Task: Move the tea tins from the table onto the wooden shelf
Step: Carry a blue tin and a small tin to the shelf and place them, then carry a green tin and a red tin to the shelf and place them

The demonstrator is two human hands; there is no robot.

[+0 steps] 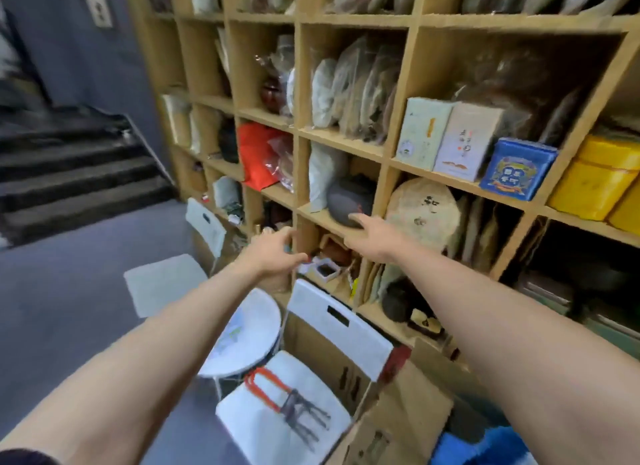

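Reaching both hands toward the wooden shelf [341,137]: my right hand [369,234], fingers extended, touches the dark pot [348,199]; my left hand [273,253], loosely curled, holds nothing I can see, so clear a space gently.

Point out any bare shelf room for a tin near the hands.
Bare board in front of the dark round pot, under the right hand. A strip before the blue tin. Bagged-cake cubbies are packed.

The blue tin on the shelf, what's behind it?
Behind the blue tin sit crinkly clear bags holding something brownish, filling the back of that wooden shelf cubby. The tin and the two pale boxes beside it hide the bags' lower parts.
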